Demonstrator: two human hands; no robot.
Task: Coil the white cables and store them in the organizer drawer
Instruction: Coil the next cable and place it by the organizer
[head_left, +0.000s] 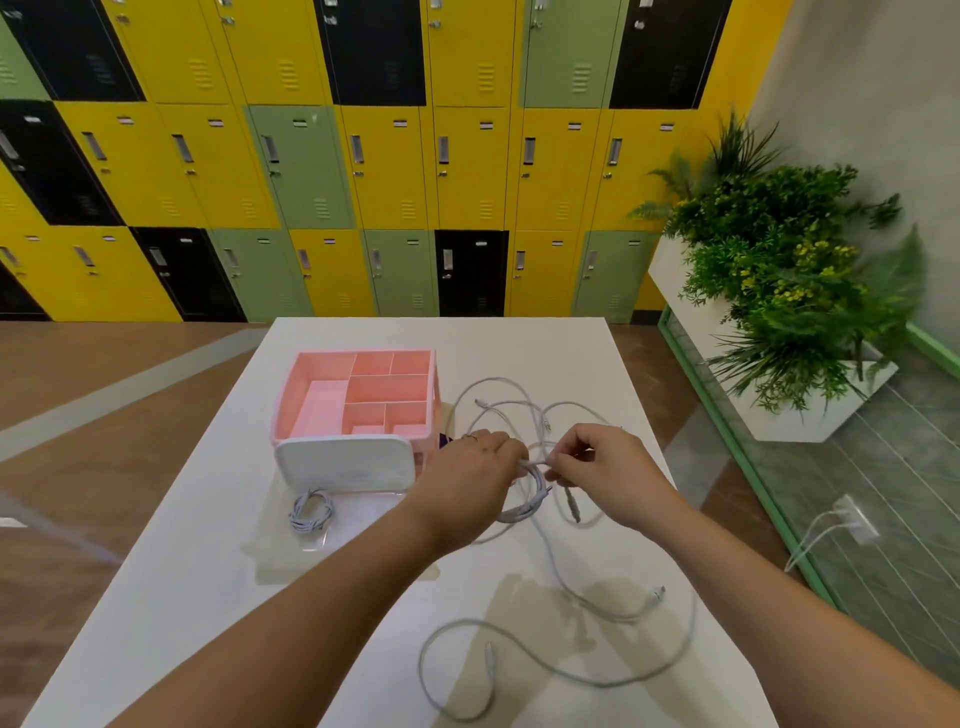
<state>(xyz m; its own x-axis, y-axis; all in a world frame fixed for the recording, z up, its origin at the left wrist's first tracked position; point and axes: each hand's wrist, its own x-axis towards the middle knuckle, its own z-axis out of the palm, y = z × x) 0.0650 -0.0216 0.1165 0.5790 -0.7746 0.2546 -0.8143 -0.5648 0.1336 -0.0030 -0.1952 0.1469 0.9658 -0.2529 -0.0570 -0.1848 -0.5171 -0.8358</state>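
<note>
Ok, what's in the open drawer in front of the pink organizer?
One coiled white cable lies in the clear drawer, toward its left. The drawer's rear, under the organizer's white panel, is covered; anything there can't be seen.

Desk (208, 571): white, smooth, faint sheen, soft shadows on it. Organizer (311, 384), 10 o'clock of desk centre: pink plastic, matt, moulded dividers. Drawer front (345, 462): white plastic, smooth, semi-gloss. Drawer tray (358, 512), sticking out toward 6 o'clock: clear plastic, glossy. White cables (558, 670): smooth plastic-looking sheath, matt; plug ends too small to tell. Lockers (467, 171), 12 o'clock: painted metal, satin, bare metal handles. Floor (130, 374), 9 o'clock: wood-look, smooth. Planter (800, 421), 2 o'clock: white, smooth, matt.
</note>
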